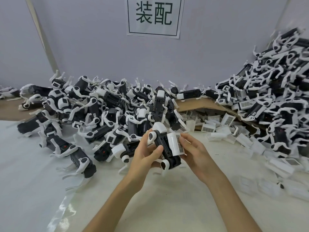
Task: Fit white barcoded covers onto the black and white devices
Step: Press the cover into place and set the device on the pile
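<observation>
Left hand [147, 150] gripping device [164, 148], right hand [194, 150] pinching cover [175, 144]

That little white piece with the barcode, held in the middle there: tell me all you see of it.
The white cover looks like smooth curved plastic, with a barcode sticker along its right edge. It lies tilted across the black body of the device, not clearly seated. The right hand pinches its barcoded side; the left hand grips the device beneath.
</observation>
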`<state>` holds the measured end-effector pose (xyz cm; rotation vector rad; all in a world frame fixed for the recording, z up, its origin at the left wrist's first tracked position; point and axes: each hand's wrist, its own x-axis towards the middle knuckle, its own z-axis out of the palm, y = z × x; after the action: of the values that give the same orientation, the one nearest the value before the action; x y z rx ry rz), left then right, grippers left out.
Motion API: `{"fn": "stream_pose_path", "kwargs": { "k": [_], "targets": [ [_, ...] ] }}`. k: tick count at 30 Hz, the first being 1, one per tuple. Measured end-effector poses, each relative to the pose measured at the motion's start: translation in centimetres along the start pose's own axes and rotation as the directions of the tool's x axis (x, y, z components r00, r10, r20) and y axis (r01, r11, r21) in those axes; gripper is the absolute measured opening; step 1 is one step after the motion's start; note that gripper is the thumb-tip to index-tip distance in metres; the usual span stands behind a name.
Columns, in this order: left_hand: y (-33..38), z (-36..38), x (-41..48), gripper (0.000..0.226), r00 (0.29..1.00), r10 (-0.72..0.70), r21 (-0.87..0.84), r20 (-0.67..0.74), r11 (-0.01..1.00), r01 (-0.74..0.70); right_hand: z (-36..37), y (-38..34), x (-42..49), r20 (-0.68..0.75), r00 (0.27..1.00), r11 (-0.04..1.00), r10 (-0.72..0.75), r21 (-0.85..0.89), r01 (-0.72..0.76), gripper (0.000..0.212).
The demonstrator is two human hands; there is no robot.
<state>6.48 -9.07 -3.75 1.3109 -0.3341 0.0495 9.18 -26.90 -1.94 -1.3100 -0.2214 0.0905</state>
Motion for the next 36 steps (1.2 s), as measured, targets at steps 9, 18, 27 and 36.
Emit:
{"fn": "stream_pose_path", "kwargs": {
  "k": [9,18,27,36],
  "targets": [
    [-0.11,0.11,0.11,0.049,0.998,0.056,0.078,-0.022,0.996,-0.054,0.56,0.39,-0.02,0.028,1.0,0.999,0.005,-0.043,-0.004,0.039],
    [0.48,0.28,-0.03,0.054,0.996,0.089,0.094,-0.018,0.992,-0.087,0.44,0.54,0.1,0.031,1.0,1.0,0.005,-0.004,-0.005,0.038],
    [0.63,0.48,-0.2,0.067,0.992,0.119,0.102,-0.034,0.988,-0.115,0.74,0.76,0.08,-0.029,0.996,0.991,-0.087,-0.103,0.084,0.037],
    [0.64,0.4,-0.37,0.066,0.996,0.089,0.09,-0.026,0.992,-0.086,0.84,0.67,-0.2,0.036,0.995,0.984,-0.097,-0.144,0.101,0.038]
  ]
}}
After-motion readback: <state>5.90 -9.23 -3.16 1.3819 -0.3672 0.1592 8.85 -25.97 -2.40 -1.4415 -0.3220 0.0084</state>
